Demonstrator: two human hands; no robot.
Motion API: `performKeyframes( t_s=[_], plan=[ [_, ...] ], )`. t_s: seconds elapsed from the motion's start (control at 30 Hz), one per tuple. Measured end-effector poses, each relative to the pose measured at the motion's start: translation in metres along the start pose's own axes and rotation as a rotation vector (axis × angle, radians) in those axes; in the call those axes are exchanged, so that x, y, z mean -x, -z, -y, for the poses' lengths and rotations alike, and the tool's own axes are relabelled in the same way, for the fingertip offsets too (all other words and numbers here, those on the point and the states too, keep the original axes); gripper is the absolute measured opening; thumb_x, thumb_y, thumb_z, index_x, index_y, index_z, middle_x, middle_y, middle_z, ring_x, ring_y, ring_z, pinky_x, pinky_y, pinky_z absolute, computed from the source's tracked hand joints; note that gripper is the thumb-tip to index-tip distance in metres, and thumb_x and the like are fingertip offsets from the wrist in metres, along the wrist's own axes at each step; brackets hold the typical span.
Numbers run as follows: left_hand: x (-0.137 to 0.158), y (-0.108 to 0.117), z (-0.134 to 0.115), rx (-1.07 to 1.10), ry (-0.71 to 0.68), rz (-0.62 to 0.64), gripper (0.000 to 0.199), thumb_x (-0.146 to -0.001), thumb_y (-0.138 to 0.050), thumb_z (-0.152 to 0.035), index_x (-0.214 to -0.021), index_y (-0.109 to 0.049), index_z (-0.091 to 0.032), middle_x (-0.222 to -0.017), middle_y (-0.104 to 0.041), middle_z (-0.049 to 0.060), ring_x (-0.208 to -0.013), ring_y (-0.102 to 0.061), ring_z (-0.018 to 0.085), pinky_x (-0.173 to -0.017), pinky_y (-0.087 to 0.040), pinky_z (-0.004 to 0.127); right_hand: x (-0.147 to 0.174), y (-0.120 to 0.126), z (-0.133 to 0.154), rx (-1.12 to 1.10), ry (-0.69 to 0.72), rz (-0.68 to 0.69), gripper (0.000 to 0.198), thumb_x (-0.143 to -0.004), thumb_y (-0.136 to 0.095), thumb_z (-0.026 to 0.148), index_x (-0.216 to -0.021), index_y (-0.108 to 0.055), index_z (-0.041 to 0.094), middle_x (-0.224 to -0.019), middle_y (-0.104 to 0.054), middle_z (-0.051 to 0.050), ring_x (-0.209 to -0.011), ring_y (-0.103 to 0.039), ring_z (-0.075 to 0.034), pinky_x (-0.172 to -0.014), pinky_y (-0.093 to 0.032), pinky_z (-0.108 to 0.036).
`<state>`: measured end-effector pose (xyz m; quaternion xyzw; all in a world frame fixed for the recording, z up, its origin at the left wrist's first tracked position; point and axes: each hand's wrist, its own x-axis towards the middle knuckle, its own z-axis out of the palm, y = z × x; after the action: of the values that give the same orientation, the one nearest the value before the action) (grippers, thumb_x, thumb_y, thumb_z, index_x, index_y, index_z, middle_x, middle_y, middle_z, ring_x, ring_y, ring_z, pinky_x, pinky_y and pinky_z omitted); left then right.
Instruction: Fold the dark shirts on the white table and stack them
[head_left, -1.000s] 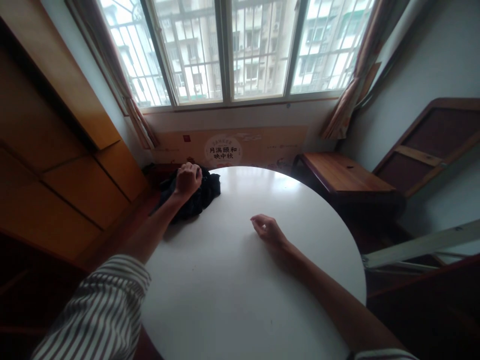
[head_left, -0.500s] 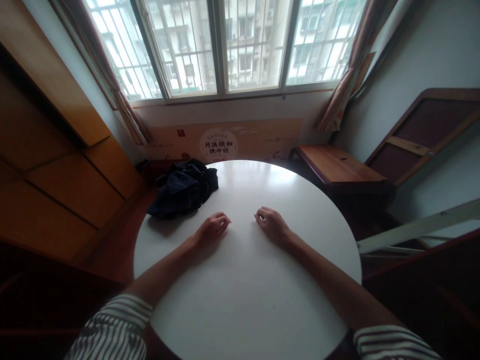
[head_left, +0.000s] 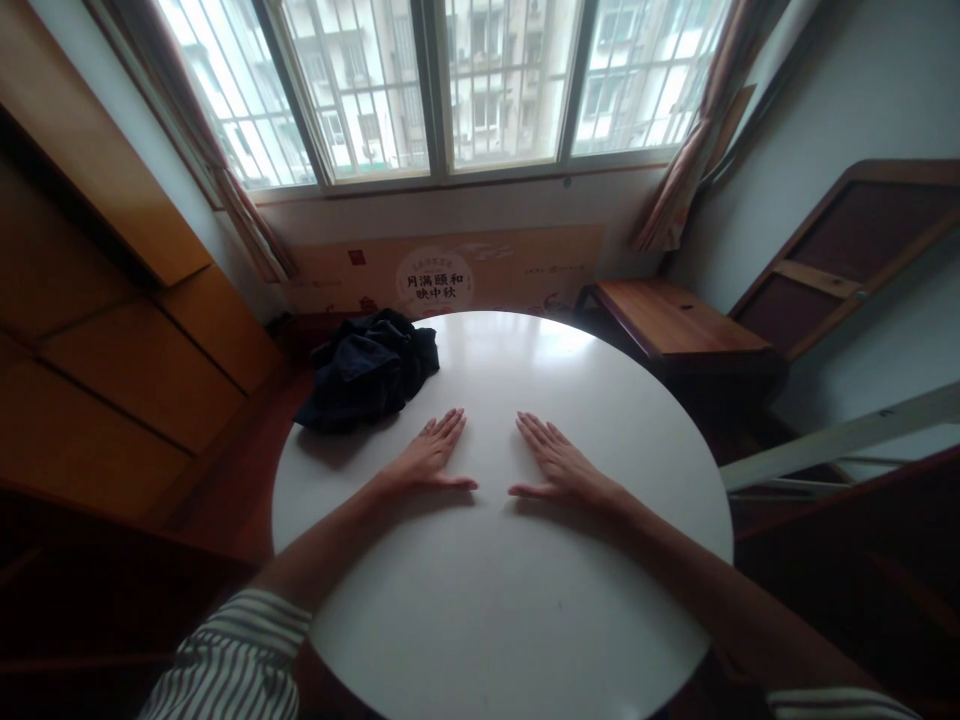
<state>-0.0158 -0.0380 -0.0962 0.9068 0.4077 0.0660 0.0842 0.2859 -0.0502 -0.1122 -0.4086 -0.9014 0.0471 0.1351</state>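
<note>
My left hand [head_left: 435, 452] lies palm down on a round white table [head_left: 510, 600], its fingers stretched forward and its thumb pointing inward. Opposite it, my right hand [head_left: 556, 460] rests flat in the same way, thumb toward the left one. Both hands are open and hold nothing; a gap of bare tabletop separates them. A crumpled dark navy cloth item [head_left: 367, 370], perhaps a garment, sits at the table's far left edge, just beyond my left hand. Its folds hide what kind it is.
Behind the table are a barred window [head_left: 495, 90] and a printed banner [head_left: 525, 265] along the wall. A low wooden table [head_left: 675, 318] stands at the back right, near a leaning framed panel [head_left: 862, 250]. Wooden cabinets [head_left: 135, 370] line the left side.
Both hands have gone from loosely curled to flat with fingers and thumbs extended. The navy cloth stays where it was on the table, and the view has shifted slightly.
</note>
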Motion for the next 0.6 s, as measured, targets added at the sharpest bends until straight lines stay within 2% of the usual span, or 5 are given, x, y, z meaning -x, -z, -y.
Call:
performKeyframes(
  t_s=[0.1, 0.27, 0.6],
  plan=[
    [-0.0011, -0.0006, -0.0010, -0.017, 0.020, 0.054, 0.121, -0.073, -0.047, -0.087, -0.158, -0.012, -0.008, -0.162, -0.011, 0.020, -0.151, -0.010, 0.032, -0.122, -0.012, 0.048, -0.0016, -0.0017, 0.0002, 0.023, -0.010, 0.055, 0.122, -0.076, -0.042, 0.087, -0.158, -0.007, 0.005, -0.161, -0.014, -0.023, -0.150, -0.014, -0.035, -0.121, -0.016, -0.052],
    [-0.0015, -0.0016, -0.0016, -0.024, 0.033, 0.058, 0.125, -0.071, -0.045, -0.090, -0.157, -0.011, -0.006, -0.162, -0.009, 0.022, -0.151, -0.009, 0.033, -0.122, -0.011, 0.047, -0.0027, -0.0014, 0.0007, 0.038, -0.023, 0.077, 0.125, -0.075, -0.041, 0.089, -0.158, -0.003, 0.005, -0.161, -0.014, -0.024, -0.149, -0.016, -0.036, -0.121, -0.015, -0.050],
    [-0.0003, -0.0071, 0.0017, -0.036, 0.027, 0.043, 0.123, -0.072, -0.044, -0.089, -0.158, -0.008, -0.008, -0.162, -0.007, 0.020, -0.151, -0.008, 0.032, -0.122, -0.010, 0.046, -0.0043, 0.0038, 0.0052, 0.034, -0.056, 0.135, 0.124, -0.074, -0.038, 0.090, -0.157, -0.013, 0.001, -0.161, -0.012, -0.024, -0.150, -0.011, -0.035, -0.122, -0.013, -0.050]
  ],
)
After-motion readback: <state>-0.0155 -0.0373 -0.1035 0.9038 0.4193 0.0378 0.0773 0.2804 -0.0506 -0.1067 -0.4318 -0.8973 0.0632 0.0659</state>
